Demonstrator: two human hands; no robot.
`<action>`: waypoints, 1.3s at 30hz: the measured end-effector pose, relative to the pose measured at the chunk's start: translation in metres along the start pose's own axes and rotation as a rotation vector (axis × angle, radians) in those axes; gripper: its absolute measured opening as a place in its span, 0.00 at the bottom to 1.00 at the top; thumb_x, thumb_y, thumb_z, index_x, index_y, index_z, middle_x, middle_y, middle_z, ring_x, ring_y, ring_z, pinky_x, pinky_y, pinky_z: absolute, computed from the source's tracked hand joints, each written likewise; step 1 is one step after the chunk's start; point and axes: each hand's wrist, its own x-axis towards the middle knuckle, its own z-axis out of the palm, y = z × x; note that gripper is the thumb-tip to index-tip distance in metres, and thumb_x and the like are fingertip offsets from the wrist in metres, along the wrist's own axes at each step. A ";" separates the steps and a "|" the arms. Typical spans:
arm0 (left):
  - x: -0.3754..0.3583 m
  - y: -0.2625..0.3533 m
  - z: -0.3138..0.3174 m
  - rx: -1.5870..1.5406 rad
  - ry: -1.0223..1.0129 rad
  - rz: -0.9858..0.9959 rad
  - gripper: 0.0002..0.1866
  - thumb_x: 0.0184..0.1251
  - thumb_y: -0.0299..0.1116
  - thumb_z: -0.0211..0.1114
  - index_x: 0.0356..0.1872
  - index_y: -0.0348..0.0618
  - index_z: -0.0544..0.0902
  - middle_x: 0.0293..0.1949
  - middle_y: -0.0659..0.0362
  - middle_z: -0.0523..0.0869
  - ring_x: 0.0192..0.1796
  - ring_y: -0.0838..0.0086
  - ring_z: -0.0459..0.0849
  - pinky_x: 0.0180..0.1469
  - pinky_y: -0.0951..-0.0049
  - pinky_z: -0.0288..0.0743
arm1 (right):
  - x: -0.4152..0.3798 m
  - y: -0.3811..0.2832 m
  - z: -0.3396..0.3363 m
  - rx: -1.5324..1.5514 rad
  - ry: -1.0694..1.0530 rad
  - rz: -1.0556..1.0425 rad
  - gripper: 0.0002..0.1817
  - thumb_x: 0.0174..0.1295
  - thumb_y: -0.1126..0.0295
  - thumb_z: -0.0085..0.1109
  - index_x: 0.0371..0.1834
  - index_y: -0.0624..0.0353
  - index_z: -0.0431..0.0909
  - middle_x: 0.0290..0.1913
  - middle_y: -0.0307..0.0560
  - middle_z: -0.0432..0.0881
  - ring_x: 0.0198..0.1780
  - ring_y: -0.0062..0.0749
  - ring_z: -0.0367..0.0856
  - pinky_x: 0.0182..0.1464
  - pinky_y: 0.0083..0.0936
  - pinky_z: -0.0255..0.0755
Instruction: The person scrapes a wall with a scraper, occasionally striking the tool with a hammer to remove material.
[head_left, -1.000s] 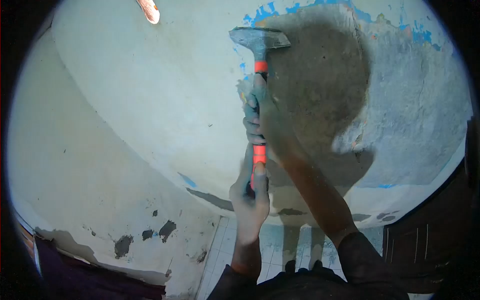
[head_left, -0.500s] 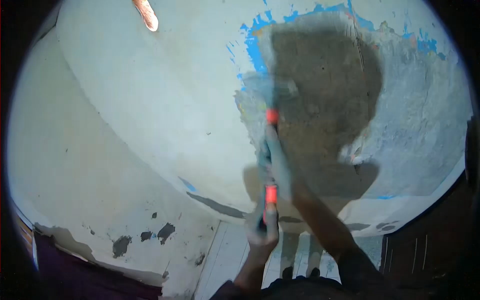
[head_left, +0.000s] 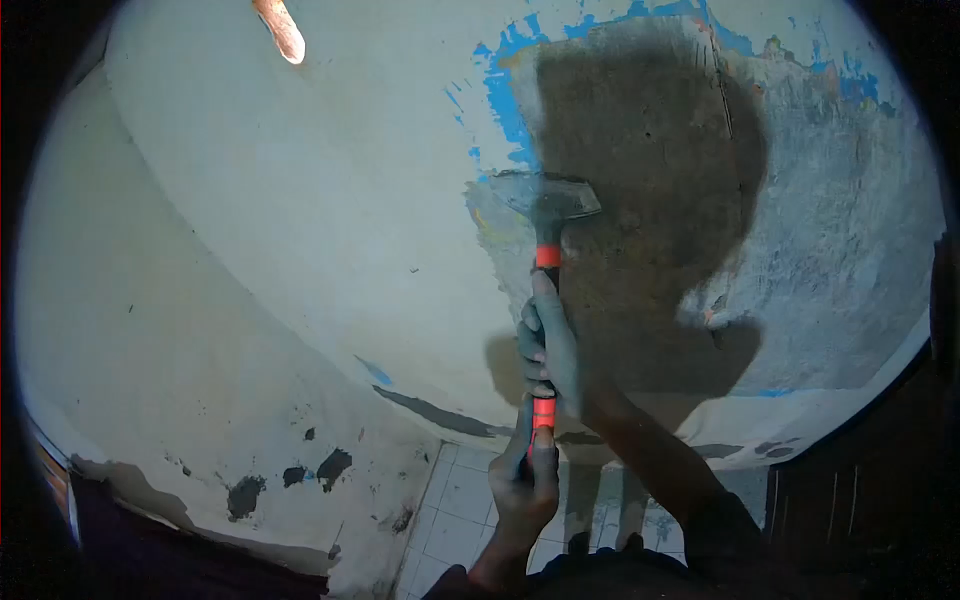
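While the right hand (head_left: 552,345) wraps the scraper (head_left: 548,255) high up, the left hand (head_left: 525,490) clasps its lower end, so each grip is clenched around it. Its wide head (head_left: 560,202) is at the wall (head_left: 330,200), just below a strip of blue paint (head_left: 508,108), over the left part of a grey patch (head_left: 830,220); whether it touches, I cannot tell.

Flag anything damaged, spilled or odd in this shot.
The wall looks damaged: above and right of the scraper, its pale coat is missing, leaving a ragged blue edge, a grey area and a dark crack-like line. Dark patches also mar the side wall, lower left. No spill visible.
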 end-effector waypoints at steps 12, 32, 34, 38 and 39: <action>0.002 0.003 -0.006 -0.025 -0.033 0.012 0.22 0.76 0.33 0.53 0.65 0.30 0.71 0.18 0.69 0.70 0.21 0.88 0.66 0.22 0.83 0.58 | -0.007 -0.001 0.005 0.013 0.043 0.018 0.23 0.71 0.43 0.44 0.26 0.46 0.60 0.16 0.28 0.55 0.14 0.15 0.51 0.14 0.19 0.46; 0.036 0.028 -0.017 0.013 -0.018 0.094 0.23 0.78 0.38 0.50 0.63 0.30 0.73 0.20 0.72 0.68 0.21 0.90 0.64 0.22 0.86 0.56 | 0.012 -0.029 0.037 -0.003 -0.026 -0.205 0.22 0.71 0.42 0.45 0.25 0.43 0.60 0.15 0.26 0.53 0.13 0.12 0.50 0.14 0.17 0.47; 0.036 0.036 -0.017 -0.015 0.001 0.126 0.23 0.78 0.39 0.50 0.63 0.30 0.73 0.19 0.72 0.68 0.21 0.90 0.64 0.22 0.85 0.56 | 0.012 -0.023 0.029 -0.014 -0.020 -0.206 0.23 0.71 0.42 0.46 0.25 0.43 0.61 0.15 0.26 0.54 0.13 0.13 0.51 0.14 0.18 0.49; -0.003 0.005 -0.010 -0.007 -0.060 0.086 0.25 0.78 0.37 0.49 0.69 0.31 0.67 0.20 0.72 0.68 0.21 0.90 0.63 0.22 0.86 0.58 | -0.005 0.008 0.000 0.012 0.027 -0.099 0.23 0.71 0.42 0.46 0.23 0.44 0.61 0.15 0.26 0.54 0.13 0.15 0.52 0.15 0.19 0.50; -0.007 0.006 -0.006 -0.011 -0.055 0.051 0.25 0.78 0.37 0.49 0.69 0.31 0.66 0.19 0.73 0.68 0.20 0.90 0.63 0.23 0.86 0.58 | -0.007 0.006 0.001 -0.002 0.050 -0.044 0.23 0.71 0.43 0.46 0.24 0.44 0.61 0.15 0.27 0.55 0.13 0.16 0.53 0.15 0.19 0.50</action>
